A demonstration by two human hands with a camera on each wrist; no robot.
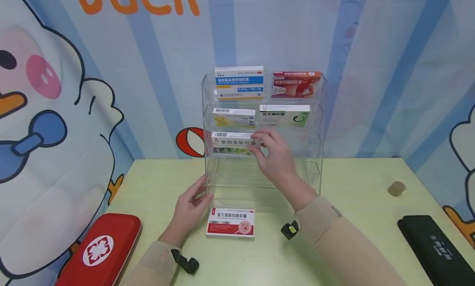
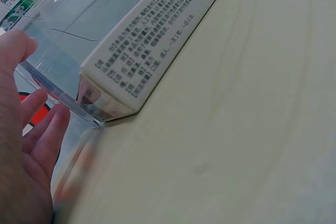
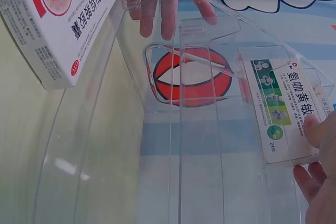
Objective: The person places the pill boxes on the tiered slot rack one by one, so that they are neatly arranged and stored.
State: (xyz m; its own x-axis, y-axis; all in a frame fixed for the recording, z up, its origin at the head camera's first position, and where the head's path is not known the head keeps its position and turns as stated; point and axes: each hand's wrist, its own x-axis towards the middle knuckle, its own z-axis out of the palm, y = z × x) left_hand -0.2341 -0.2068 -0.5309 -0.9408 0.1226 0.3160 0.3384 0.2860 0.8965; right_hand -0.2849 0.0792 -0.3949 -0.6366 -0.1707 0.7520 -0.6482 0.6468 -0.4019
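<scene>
A clear tiered display rack [image 1: 265,181] stands at the back of the table. My right hand [image 1: 276,156] pinches the right end of a white and green medicine box [image 1: 231,142] at the rack's third tier; thumb and fingers grip that end in the right wrist view. My left hand [image 1: 189,205] holds the rack's lower left side, thumb at the front edge and fingers along the outside of the panel [image 2: 58,95]. A white and red medicine box [image 1: 230,223] lies on the table in front of the rack, close to the left hand.
Upper tiers hold a blue and white box [image 1: 239,83], a red box [image 1: 297,85], a yellow and white box [image 1: 233,118] and a green and white box [image 1: 284,116]. On the table are a red case [image 1: 107,244], a black case [image 1: 438,249] and a small brown cork-like piece [image 1: 396,188].
</scene>
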